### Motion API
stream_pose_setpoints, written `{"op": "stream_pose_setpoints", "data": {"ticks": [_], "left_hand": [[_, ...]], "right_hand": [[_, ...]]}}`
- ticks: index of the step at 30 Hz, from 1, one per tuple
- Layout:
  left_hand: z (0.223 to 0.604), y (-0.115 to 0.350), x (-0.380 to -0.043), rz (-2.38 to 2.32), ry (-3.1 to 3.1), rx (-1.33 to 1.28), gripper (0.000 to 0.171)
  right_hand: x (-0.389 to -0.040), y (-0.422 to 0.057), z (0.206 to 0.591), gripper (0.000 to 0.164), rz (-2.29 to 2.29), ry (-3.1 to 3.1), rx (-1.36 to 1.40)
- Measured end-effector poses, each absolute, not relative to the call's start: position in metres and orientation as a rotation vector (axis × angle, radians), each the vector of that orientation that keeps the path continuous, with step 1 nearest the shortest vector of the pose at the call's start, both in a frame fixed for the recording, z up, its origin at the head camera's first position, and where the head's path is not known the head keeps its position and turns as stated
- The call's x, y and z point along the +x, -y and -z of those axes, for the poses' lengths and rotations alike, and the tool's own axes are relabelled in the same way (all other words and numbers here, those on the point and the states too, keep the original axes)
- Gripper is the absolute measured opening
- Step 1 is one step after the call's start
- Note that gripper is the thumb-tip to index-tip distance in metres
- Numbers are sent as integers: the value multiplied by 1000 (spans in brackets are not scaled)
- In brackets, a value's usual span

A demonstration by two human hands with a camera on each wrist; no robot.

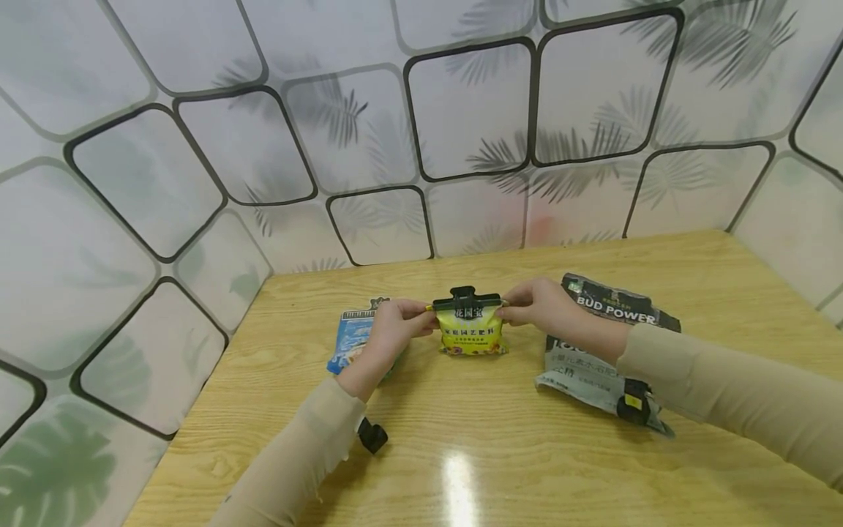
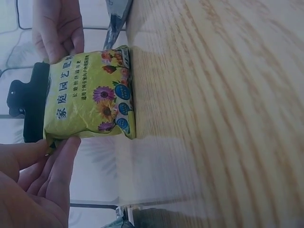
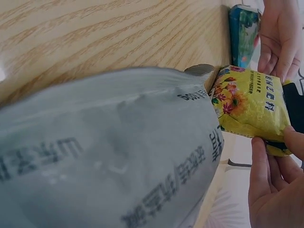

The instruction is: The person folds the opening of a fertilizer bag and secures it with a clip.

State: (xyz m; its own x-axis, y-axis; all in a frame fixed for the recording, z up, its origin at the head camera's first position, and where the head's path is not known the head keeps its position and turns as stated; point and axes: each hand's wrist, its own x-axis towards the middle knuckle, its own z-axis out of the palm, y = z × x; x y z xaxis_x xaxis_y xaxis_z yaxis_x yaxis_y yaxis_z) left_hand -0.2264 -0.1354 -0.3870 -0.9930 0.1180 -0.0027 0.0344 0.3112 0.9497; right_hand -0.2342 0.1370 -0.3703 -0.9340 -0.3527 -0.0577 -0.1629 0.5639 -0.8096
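A small yellow fertilizer bag (image 1: 471, 335) with printed flowers stands upright between the hands, its bottom edge at the tabletop. Across its folded top sits a black bulldog clip (image 1: 465, 298). The left hand (image 1: 395, 329) pinches the bag's upper left corner between thumb and fingers. At the opposite upper corner, the right hand (image 1: 552, 311) pinches the bag the same way. In the left wrist view the black clip (image 2: 32, 102) spans the bag's top, and both hands' fingertips touch the corners just beside it. The right wrist view shows the yellow bag (image 3: 251, 102) partly behind a grey bag.
A large black and grey bag (image 1: 593, 366) marked BUD POWER lies under the right forearm, with a black clip (image 1: 634, 401) on its lower edge. Behind the left hand is a blue bag (image 1: 351, 338). A small black object (image 1: 372, 436) lies beside the left sleeve. Patterned walls enclose the wooden table (image 1: 448, 410).
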Motion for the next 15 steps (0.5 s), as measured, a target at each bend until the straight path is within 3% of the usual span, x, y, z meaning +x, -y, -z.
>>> {"op": "stream_pose_setpoints", "data": {"ticks": [15], "left_hand": [[384,132,-231,-1782,-2497,110,24]], "right_hand": [[-241,-135,375,31,1389,-2526,-388]]}}
